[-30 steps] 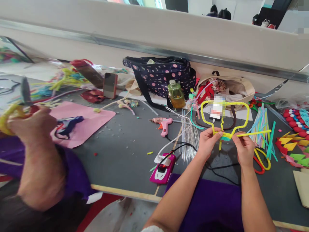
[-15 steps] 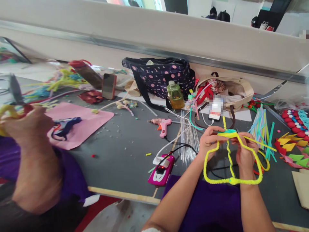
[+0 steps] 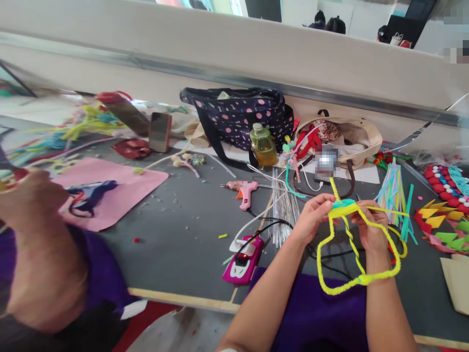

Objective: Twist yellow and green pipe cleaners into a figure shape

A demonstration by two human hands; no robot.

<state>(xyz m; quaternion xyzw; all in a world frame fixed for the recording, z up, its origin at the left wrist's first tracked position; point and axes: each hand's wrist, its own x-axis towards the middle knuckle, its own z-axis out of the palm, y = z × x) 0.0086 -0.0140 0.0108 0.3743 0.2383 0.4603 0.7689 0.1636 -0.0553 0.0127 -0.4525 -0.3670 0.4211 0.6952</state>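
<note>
Between my two hands is a yellow pipe-cleaner frame (image 3: 322, 266), bent into a wide loop with a twisted strand down its middle. My left hand (image 3: 313, 215) pinches its narrow top at the left, beside a teal wrapped piece (image 3: 344, 205). At the right of that top, my right hand (image 3: 372, 227) has its fingers closed on the frame, partly hidden behind the yellow strands. One loose yellow end sticks up, and another points right. The lower loop hangs in front of my right wrist.
A pink glue gun (image 3: 246, 191), clear glue sticks (image 3: 284, 215) and a magenta power box (image 3: 242, 264) with cables lie left of my hands. Behind stand a green bottle (image 3: 263, 146) and a dark patterned bag (image 3: 238, 117). A co-worker's arm (image 3: 40, 244) is at far left.
The yellow frame has tilted, its lower loop swinging slightly right and its left side dropping. Both hands keep their hold. The co-worker's hand at left has shifted left and down.
</note>
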